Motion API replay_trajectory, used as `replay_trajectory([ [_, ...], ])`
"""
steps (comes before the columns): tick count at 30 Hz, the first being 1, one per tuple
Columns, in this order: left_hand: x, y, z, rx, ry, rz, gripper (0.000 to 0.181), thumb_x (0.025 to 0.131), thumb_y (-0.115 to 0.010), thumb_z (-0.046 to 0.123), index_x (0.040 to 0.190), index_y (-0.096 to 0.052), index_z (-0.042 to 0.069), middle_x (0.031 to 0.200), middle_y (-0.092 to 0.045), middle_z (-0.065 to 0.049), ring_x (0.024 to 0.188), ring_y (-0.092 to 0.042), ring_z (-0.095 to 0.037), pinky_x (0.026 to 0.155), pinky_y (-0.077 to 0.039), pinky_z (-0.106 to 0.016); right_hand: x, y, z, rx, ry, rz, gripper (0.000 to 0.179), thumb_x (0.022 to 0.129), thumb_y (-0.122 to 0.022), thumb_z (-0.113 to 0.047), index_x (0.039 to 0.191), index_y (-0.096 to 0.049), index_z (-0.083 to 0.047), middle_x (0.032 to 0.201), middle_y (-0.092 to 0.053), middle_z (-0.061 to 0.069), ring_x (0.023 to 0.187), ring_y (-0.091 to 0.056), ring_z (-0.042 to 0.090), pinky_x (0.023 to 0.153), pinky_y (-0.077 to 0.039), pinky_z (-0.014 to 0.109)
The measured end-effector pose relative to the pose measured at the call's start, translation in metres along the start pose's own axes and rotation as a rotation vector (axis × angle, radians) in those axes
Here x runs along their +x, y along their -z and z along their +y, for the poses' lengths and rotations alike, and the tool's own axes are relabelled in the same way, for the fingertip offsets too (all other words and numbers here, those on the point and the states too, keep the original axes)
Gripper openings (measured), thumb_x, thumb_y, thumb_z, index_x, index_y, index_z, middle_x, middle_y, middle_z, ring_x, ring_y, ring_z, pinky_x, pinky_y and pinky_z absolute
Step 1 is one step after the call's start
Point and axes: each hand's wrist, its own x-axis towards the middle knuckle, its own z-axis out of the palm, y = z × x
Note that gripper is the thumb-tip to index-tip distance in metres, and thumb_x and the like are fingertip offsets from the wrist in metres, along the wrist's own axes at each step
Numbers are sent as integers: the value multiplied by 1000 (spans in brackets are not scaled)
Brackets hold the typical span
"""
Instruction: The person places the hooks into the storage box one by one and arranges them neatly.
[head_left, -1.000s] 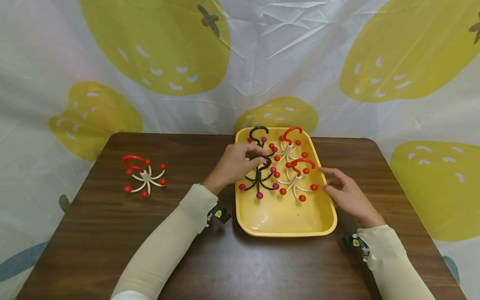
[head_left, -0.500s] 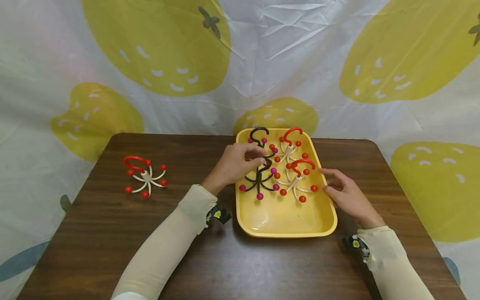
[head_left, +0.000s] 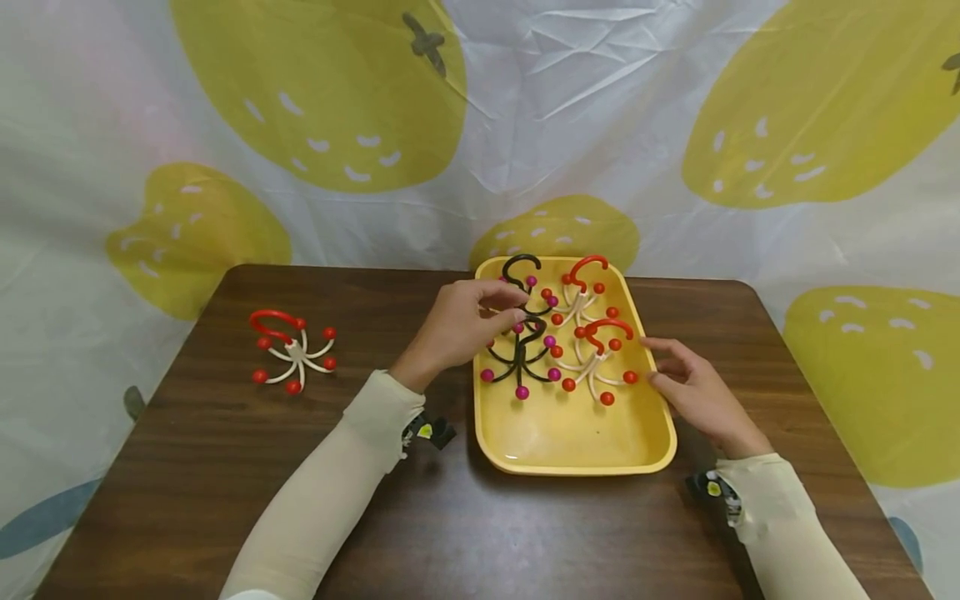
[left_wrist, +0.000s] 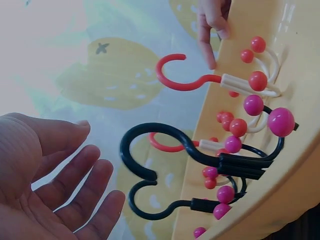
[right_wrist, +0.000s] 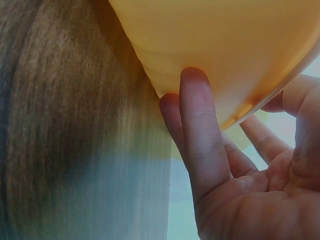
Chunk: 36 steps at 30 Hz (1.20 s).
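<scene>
My left hand [head_left: 457, 329] hovers over the yellow tray's left side, fingers spread and apart from everything. Just beyond its fingertips stands the nearer black claw hanger [head_left: 521, 354], with a hooked top and curved arms ending in magenta balls. Behind it is another black hanger [head_left: 519, 271], partly hidden by the hand in the head view. Two white hangers with red hooks and red balls, a rear one [head_left: 579, 304] and a front one [head_left: 595, 364], stand on the tray's right side. My right hand [head_left: 701, 396] touches the rim and outer wall of the tray [head_left: 577, 468] with extended fingers.
A third white hanger [head_left: 296, 354] with a red hook stands on the brown wooden table [head_left: 375, 533], left of the tray. Behind the table's far edge hangs a white curtain [head_left: 405, 229] printed with yellow fruit.
My left hand has let go of the nearer black hanger's hook and drawn back slightly left. The right hand stays at the tray's rim.
</scene>
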Motion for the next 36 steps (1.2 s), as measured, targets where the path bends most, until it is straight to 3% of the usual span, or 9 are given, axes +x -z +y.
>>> replay_trajectory([
  [13,-19,33,7,2,-19,108,21,91,-74,28,110,-75,19,106,-74,6,94,-68,-7,85,-57,-31,0,0,-1,-6,0,0,55,100,-57,-17,152,-38,-22,125,-58,28,90,-70,23,67,-61,40],
  [36,-55,82,-7,8,36,246,23,89,-76,28,110,-75,18,106,-74,-1,95,-69,-9,87,-57,-34,2,2,1,-32,-8,6,55,100,-57,-18,152,-38,-22,123,-59,28,87,-70,21,66,-61,38],
])
